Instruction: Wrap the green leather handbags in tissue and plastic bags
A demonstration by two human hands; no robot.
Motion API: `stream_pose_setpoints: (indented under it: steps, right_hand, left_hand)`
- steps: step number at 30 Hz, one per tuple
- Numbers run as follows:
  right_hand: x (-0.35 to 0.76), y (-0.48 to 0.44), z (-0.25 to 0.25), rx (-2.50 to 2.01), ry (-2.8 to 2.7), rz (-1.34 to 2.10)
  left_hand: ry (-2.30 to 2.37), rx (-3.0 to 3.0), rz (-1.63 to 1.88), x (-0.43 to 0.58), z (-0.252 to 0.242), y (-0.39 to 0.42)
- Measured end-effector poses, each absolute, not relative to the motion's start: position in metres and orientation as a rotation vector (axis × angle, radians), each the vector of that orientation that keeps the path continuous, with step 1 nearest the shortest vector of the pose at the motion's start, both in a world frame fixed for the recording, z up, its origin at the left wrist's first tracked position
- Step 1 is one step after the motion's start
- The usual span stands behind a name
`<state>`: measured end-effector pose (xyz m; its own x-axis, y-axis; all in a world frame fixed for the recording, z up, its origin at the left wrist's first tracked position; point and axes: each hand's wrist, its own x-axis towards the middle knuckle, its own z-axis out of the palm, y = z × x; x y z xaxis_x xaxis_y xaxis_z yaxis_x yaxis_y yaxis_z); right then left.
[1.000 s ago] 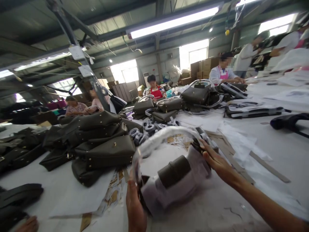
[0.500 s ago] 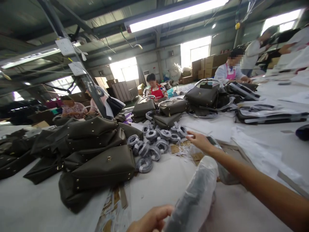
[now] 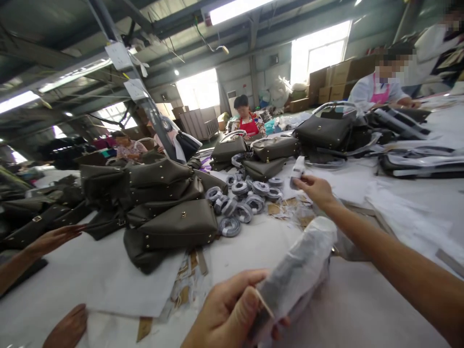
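Wrapped bag (image 3: 297,275): translucent crinkled plastic; handbags (image 3: 174,227) matt leather.

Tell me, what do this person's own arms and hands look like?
Both are bare: no gloves or rings show on the left hand or right hand. The right forearm shows no sleeve, watch or bracelet. The left arm is out of frame.

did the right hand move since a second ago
Yes. The right hand left the wrapped bag and reached forward to beside the strap rolls, where it pinches a white piece.
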<state>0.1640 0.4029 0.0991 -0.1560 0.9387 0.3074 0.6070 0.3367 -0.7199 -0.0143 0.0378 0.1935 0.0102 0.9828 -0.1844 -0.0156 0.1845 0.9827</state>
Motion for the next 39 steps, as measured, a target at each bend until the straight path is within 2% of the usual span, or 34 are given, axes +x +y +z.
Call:
stream_pose_setpoints:
  steps: [5,9,12,20,28,31,35,39]
  right_hand:
    - [0.247,0.249,0.138,-1.1,-1.367,0.746]
    - [0.254,0.146,0.131,-1.028,-1.489,0.99]
    - [0.224,0.112,0.119,-0.936,-1.564,1.208]
    - [0.163,0.101,0.12,-0.628,-1.447,1.473]
    - [0.159,0.106,0.143,-0.508,-1.48,1.401]
    - [0.154,0.114,0.145,-0.499,-1.489,1.372]
    - [0.159,0.114,0.144,-0.486,-1.61,1.244]
    - [0.2,0.132,0.129,-0.585,-1.836,0.88]
  left_hand:
    - [1.278,1.178,1.147,-0.007,0.191,0.037]
    - [1.377,1.202,1.21,-0.004,0.189,0.042]
    - [1.368,1.233,1.253,0.0,0.192,0.046]
    - [1.399,1.339,1.346,0.007,0.194,0.052]
    - [1.651,1.772,1.249,0.0,0.2,0.056]
    - [1.689,1.757,1.238,0.0,0.2,0.059]
    - [1.6,1.526,1.174,0.005,0.202,0.057]
    - [1.501,1.149,1.172,0.008,0.197,0.053]
